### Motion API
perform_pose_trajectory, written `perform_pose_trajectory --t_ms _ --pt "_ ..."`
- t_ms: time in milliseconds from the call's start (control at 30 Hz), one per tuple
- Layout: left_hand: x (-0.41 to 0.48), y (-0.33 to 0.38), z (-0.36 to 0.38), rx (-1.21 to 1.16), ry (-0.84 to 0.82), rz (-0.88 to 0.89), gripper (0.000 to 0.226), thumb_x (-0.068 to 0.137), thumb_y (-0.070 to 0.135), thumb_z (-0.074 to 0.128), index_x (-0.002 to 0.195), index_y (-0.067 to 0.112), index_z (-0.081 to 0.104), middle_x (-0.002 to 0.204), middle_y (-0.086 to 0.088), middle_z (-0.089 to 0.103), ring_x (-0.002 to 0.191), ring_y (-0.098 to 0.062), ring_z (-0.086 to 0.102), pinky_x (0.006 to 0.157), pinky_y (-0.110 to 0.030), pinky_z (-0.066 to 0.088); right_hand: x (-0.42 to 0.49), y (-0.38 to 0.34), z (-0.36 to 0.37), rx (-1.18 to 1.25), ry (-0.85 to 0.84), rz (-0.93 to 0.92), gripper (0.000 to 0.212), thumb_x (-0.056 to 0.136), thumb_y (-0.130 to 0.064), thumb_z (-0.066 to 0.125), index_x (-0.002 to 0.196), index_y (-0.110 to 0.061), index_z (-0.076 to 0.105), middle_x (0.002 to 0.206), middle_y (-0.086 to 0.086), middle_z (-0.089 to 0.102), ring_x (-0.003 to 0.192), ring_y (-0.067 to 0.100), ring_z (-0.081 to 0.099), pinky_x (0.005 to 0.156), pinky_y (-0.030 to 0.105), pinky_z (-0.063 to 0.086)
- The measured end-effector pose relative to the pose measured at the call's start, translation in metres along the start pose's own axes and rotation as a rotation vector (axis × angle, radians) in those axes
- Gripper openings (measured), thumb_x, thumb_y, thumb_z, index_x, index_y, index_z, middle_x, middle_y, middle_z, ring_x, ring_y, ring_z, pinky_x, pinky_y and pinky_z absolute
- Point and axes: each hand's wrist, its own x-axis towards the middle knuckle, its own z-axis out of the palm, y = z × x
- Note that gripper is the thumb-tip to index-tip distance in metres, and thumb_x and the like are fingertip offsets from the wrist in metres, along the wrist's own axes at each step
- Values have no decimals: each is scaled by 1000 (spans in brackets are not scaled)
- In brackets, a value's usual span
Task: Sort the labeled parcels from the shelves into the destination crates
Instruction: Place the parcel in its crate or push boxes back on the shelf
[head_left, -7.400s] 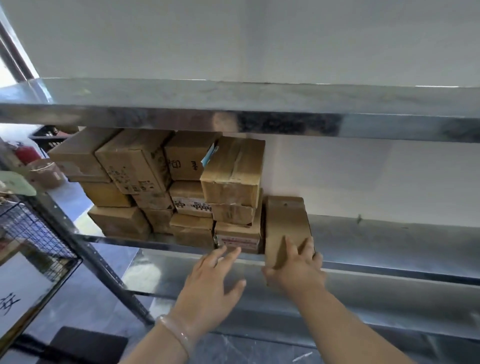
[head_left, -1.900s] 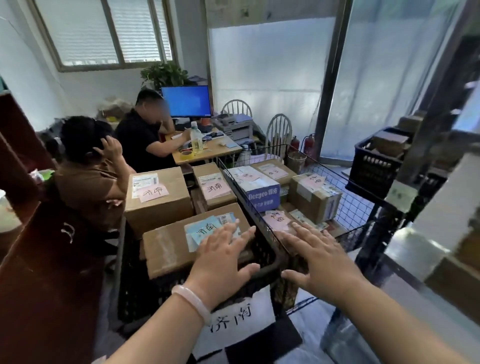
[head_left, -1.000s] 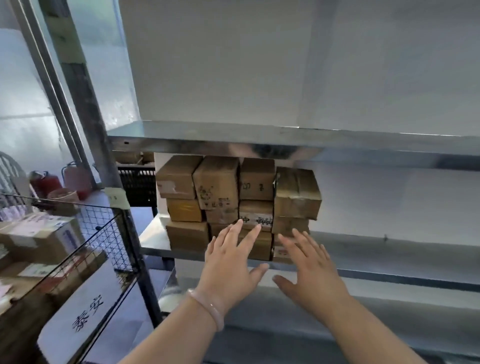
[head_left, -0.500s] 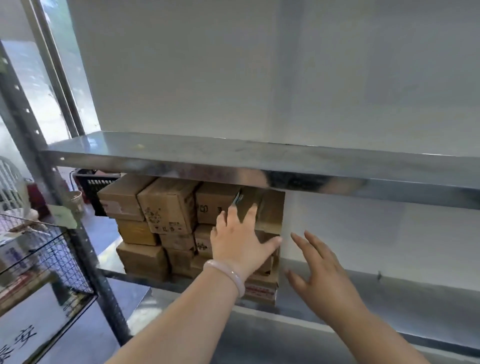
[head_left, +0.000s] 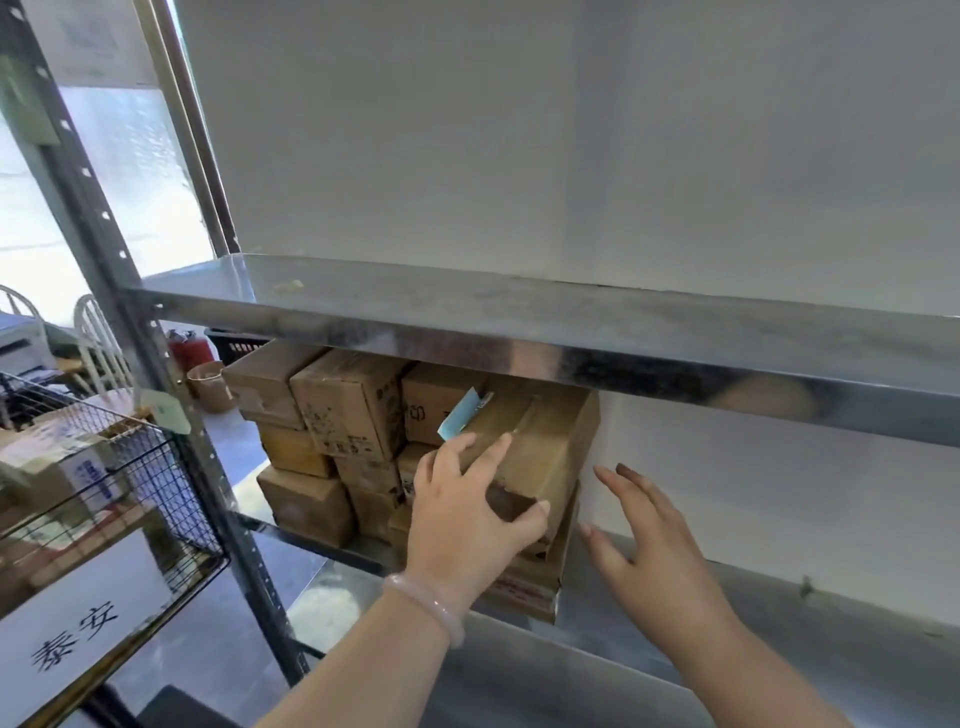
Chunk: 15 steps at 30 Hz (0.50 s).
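Pulling level, with both hands clamping opposite sides, should spare the stack (head_left: 343, 410) beneath. Left hand (head_left: 467, 514) grips the top box (head_left: 550, 447), fingers over it, thumb on its front; right hand (head_left: 649, 561), fingers spread, hangs just beside it, touching nothing. Box tops the stack's right end on the shelf (head_left: 779, 623).

Parcels (head_left: 358, 447) stacked on the shelf (head_left: 779, 613), wire crate (head_left: 130, 493) to their left.

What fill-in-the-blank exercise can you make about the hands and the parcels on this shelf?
The left hand grips the parcel bearing a ____ label.
The right hand is open and holds ____.
A pale bracelet circles the ____ wrist.
Missing words: blue, nothing, left.
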Motion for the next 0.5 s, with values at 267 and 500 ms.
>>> perform_pose_trajectory --t_ms 267,500 --pt "-59 -29 -37 -902 33 -310 55 66 63 65 120 52 63 130 9 59 114 4 57 81 -11 50 -9 -28 20 325 17 -74 61 82 -67 44 140 -52 29 141 -23 35 127 -5 33 106 29 34" --pt "-92 -55 -46 -1575 82 -625 68 70 55 69 129 23 62 124 -16 66 118 -36 62 94 -58 52 -17 -74 54 696 -285 -121 83 76 -67 64 146 -44 26 151 -17 32 130 -7 40 107 31 41"
